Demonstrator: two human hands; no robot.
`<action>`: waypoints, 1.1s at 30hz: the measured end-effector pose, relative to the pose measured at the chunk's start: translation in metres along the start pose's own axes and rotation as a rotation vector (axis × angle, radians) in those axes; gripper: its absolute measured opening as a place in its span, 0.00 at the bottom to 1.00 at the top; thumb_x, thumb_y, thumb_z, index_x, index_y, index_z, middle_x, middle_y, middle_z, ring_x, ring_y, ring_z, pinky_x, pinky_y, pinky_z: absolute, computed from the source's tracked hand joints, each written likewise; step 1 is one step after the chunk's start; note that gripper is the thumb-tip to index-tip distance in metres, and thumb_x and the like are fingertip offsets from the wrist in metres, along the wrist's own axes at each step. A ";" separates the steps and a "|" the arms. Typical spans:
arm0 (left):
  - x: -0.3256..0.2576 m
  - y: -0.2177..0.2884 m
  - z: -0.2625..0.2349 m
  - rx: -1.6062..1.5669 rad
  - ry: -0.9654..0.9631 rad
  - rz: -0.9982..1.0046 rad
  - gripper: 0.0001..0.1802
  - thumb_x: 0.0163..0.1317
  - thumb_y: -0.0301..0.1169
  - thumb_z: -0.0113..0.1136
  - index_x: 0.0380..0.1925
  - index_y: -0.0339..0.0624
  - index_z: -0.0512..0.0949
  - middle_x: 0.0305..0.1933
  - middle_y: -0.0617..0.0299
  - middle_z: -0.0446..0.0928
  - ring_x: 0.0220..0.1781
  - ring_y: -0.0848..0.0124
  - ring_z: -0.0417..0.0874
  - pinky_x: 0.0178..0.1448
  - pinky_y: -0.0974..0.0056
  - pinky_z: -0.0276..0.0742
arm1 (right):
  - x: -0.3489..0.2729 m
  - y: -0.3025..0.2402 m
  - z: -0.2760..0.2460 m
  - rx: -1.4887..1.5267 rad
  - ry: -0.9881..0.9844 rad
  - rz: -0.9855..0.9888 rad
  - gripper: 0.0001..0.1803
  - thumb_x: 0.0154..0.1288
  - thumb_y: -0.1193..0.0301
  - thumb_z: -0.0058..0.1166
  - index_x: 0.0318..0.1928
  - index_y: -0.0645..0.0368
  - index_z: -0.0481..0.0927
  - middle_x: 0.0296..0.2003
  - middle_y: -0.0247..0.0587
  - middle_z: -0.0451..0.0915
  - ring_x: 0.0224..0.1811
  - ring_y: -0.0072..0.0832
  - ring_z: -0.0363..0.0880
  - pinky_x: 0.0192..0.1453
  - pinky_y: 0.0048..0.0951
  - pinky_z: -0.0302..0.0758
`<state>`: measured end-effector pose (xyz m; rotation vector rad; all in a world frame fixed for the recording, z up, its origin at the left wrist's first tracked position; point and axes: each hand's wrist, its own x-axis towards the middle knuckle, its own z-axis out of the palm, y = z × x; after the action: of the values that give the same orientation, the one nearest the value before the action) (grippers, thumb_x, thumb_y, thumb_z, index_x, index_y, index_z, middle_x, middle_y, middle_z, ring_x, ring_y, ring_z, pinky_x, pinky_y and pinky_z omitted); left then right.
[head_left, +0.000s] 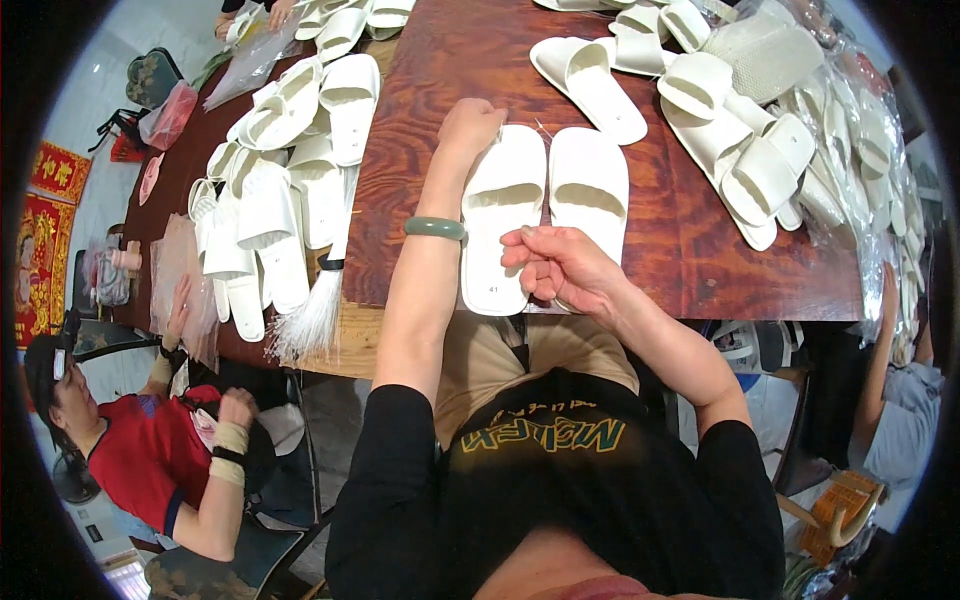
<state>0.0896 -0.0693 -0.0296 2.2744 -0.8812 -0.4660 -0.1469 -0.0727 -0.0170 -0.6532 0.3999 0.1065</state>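
Two white open-toe slippers, a left one (490, 255) and a right one (590, 185), lie side by side on the reddish-brown table in front of me, toes pointing away. My left hand (474, 126) is at the toe of the left slipper, its fingers curled in and mostly hidden; a jade-green bangle circles that wrist. Over the heel ends, my right hand (565, 265) is turned partly palm up, fingers bent and thumb against the index finger. Whatever either hand pinches is too small or hidden to make out. A thin pale strand shows between the two toes.
Loose white slippers (745, 165) pile up at the right beside clear plastic bags (850, 90). More slippers (265, 205) lie on the left table, near a bundle of thin white strands (315, 312). A person in red (140, 450) sits at left, another person (905, 410) at right.
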 end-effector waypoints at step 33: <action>-0.036 0.062 0.033 -0.327 -0.530 0.620 0.11 0.65 0.33 0.45 0.36 0.37 0.72 0.35 0.59 0.78 0.40 0.70 0.76 0.45 0.64 0.71 | -0.088 0.015 0.035 -2.116 0.129 -0.864 0.21 0.47 0.82 0.50 0.46 0.60 0.72 0.37 0.44 0.75 0.32 0.37 0.78 0.31 0.35 0.75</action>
<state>0.0172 -0.0937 -0.0083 1.4862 -1.5679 -0.8598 -0.2201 -0.0374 0.0343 -2.8622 -0.0735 -0.4351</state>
